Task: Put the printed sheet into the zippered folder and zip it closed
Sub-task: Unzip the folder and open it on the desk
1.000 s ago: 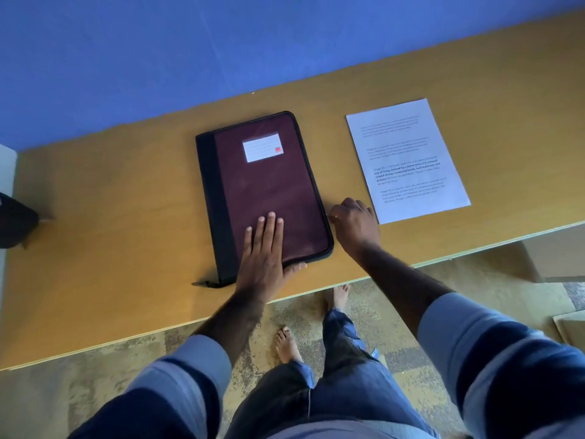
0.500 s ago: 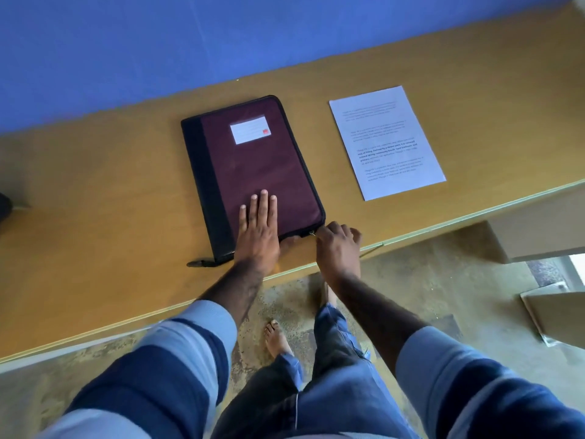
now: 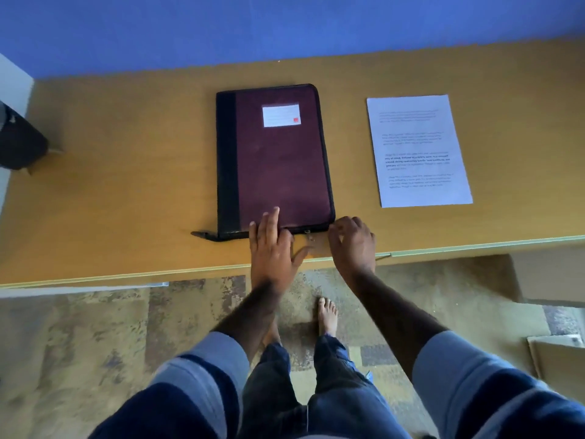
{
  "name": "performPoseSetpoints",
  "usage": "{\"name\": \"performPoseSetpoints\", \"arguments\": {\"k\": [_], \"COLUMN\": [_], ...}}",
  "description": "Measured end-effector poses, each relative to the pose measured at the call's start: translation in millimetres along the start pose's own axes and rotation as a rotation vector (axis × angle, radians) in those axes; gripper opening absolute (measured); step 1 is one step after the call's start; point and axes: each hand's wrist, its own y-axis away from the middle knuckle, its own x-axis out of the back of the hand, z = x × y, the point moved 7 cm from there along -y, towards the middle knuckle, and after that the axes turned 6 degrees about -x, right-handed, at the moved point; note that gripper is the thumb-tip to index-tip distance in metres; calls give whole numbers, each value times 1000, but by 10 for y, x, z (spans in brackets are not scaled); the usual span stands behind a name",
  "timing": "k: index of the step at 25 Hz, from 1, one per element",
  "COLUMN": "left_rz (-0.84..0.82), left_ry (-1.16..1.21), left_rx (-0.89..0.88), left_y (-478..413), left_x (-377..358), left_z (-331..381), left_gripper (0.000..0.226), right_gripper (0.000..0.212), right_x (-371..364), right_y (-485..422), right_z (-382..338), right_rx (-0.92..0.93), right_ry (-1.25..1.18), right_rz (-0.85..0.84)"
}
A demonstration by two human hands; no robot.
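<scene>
Blue wall and a long wooden table [image 3: 126,172] fill the room ahead of the person. On the left hand [image 3: 269,245] the fingers [image 3: 273,217] are spread flat, tips pressing the near edge of the maroon zippered folder [image 3: 278,166], thumb splayed toward the zipper pull [image 3: 307,233] that sits on that same near edge. On the right hand [image 3: 353,245] the fingers are loosely curled and grip nothing, resting on the table just beside the folder's near right corner. The folder lies shut, its zipper tail [image 3: 202,235] poking out past its near left corner. To the folder's right, well apart, lies the printed sheet [image 3: 418,150], flat and untouched. I'd say unzipping is the step in hand: best to keep the left palm pinning the cover and run the pull steadily round the corner without dragging the folder. Both forearms reach down and forward, wrists low over the table's near edge.
</scene>
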Motion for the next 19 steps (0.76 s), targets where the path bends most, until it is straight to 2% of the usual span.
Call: {"name": "performPoseSetpoints", "arguments": {"k": [4,8,11,14,19], "left_rz": [10,62,54,84,117], "left_ry": [26,17,35,66,66], "left_rx": [233,392,476,503,403], "left_y": [-71,-86,-105,-117,-12], "left_x": [-62,-106,-136,-129,-56], "left_z": [159,244,296,303,139], "left_gripper": [48,53,43,29,17], "right_gripper": [22,16,19,20,18], "right_x": [24,-55,-76,-74,0], "right_y": [-422,-583,-611,-641,-701], "right_z": [-36,-111,-78,-70,-84], "right_rx": [-256,-271,-267,-264,-256], "right_ry": [-323,-269,-234,-219,-196], "right_rz": [-174,-255,-257,-272,-277]}}
